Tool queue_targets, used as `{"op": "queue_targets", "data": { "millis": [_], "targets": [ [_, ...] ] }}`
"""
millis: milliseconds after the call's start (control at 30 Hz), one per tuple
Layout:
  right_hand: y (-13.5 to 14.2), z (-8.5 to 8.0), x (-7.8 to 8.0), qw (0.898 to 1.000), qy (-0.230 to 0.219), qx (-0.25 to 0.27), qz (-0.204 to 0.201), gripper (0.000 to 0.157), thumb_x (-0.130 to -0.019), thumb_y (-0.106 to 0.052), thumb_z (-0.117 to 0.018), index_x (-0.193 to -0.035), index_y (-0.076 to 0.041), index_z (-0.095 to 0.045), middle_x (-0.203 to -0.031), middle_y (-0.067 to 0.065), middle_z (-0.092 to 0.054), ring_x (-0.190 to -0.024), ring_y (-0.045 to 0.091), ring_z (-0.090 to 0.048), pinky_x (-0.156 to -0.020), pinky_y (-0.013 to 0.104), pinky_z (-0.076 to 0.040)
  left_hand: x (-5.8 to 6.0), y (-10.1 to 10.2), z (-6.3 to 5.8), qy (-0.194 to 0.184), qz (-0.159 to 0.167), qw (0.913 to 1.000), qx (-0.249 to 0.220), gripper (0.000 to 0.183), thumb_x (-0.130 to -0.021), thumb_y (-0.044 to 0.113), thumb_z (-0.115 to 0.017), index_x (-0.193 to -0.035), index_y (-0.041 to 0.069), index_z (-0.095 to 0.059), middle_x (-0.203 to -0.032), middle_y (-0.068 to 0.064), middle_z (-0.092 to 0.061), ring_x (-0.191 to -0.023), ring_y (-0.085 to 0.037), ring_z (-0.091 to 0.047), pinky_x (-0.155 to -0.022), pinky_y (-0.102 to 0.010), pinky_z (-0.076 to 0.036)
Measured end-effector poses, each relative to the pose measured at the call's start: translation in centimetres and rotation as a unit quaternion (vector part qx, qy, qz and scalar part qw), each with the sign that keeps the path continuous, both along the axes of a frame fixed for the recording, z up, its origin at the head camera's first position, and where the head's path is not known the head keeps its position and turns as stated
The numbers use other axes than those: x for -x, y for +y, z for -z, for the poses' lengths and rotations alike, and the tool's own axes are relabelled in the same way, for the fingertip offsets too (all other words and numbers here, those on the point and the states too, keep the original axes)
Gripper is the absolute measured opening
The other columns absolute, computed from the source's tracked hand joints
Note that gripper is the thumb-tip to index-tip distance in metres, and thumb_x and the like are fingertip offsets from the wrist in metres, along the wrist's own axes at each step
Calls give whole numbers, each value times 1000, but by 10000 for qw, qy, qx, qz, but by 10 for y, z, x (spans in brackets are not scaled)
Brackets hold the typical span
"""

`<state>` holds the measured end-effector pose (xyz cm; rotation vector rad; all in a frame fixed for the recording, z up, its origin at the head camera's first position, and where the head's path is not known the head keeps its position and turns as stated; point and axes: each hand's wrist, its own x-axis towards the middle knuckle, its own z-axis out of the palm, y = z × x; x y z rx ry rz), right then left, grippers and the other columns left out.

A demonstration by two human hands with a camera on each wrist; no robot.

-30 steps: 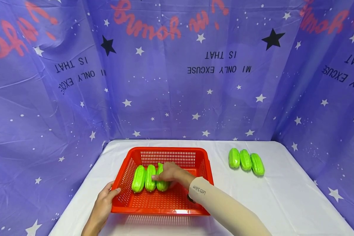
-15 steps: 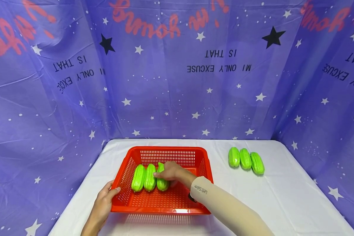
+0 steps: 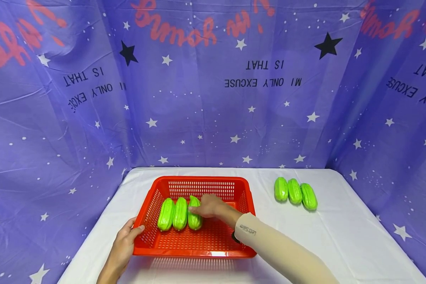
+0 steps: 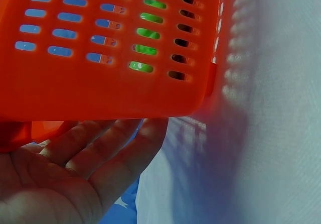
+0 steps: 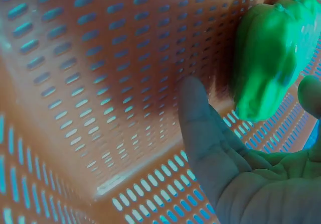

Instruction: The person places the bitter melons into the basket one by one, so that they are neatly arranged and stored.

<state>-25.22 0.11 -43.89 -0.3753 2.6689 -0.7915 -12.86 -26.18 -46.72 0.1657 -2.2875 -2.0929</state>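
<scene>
On the white-covered table [image 3: 344, 236], a slotted red plastic basket [image 3: 195, 252] is sitting, the left hand [image 3: 124, 240] gripping its left rim. Inside, toward the left, three ridged green gourds [image 3: 180, 215] are lying (three more gourds [image 3: 294, 192] are resting outside, rightward), probably firm, light and slick, best taken mid-length. The right hand [image 3: 210, 206] is hovering at the rightmost inside, thumb and fingers well parted, gripping nothing.
</scene>
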Motion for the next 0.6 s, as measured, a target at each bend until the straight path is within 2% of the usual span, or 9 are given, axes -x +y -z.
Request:
{"op": "queue_targets", "data": {
  "millis": [167,400,533,600],
  "targets": [
    [10,-4,-2,9998,155,-85,9,57,-92,-53,-68,-55,-18,-43,-53,-5,-31,-49,13,-31,-47,29,-28,1,0,2,28,21,10000,-45,39,-107,10,-41,-144,-3,-40,-117,-20,-63,-94,-26,-69,-75,-39,-59],
    [20,-19,-9,9999,-49,142,64,48,-92,-54,-68,-75,-11,-54,-68,2,-46,-59,16,-41,-55,32,-39,1,-1,2,26,39,10000,-8,39,-108,12,-40,-143,-3,-40,-116,-21,-63,-93,-26,-69,-74,-39,-59],
    [20,-28,-15,9997,-90,221,28,51,-93,-54,-68,-88,-4,-60,-76,7,-54,-63,18,-46,-58,33,-43,1,-1,0,-8,55,10000,5,39,-108,13,-40,-143,-3,-41,-119,-24,-61,-95,-29,-68,-75,-39,-59],
    [20,-32,-17,9997,-129,205,-26,53,-93,-54,-67,-89,-2,-62,-74,7,-53,-59,17,-45,-57,34,-44,0,-1,1,1,71,10000,5,39,-108,13,-40,-144,-3,-40,-120,-25,-60,-95,-29,-68,-75,-40,-59]
  ]
}}
